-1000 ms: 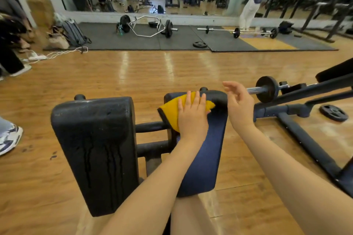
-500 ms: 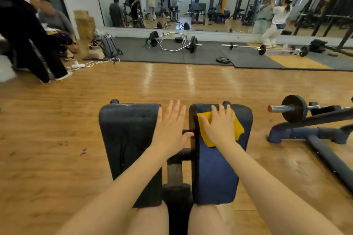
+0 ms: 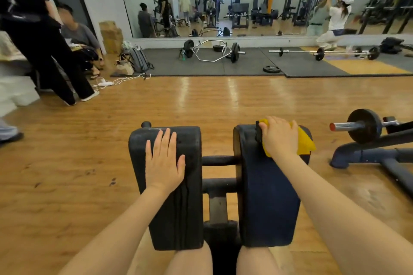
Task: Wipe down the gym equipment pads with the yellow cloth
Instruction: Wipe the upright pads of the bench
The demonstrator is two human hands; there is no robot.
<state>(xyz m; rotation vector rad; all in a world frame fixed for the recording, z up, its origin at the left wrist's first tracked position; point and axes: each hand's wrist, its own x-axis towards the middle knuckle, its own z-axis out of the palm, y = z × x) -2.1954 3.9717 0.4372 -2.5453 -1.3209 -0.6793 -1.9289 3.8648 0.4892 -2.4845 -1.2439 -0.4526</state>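
Gym room, wood-plank floor [image 3: 201, 105], glossy w/ light streaks; dark scuffs left of the pads. Dark rubber mats [image 3: 201, 62] at far side under a wall mirror [image 3: 245, 6] reflecting machines & people.

Two upright black pads side by side on a metal frame, crossbars [image 3: 220, 159] between. Left pad [image 3: 176, 207]: worn, streaked w/ drip marks. Right pad [image 3: 268, 207]: dark blue face.

Left hand [image 3: 164, 163] flat on left pad's upper face, grip spread, fingers straight, holding nothing. Right hand [image 3: 279, 138] on top edge of right pad, grip pressed down on the yellow cloth [image 3: 305, 140], fingertips curled over the pad's far edge. Cloth bunched beneath palm, spilling out right of the grip over pad's top right corner.

Right of that grip: plate-loaded bar end [image 3: 357, 126] on a dark steel base. Beyond both grips on the mats: hex bar w/ plates [image 3: 212, 51], barbell [image 3: 319, 52], loose plate [image 3: 271, 69]. Far left of left grip: standing person in black [image 3: 40, 40], seated person behind, backpack [image 3: 139, 59], bags, cardboard boxes [image 3: 110, 33], white power strip [image 3: 105, 83] w/ cords.

Bags' contents not visible. No readable writing; emblem in mirror too blurred.
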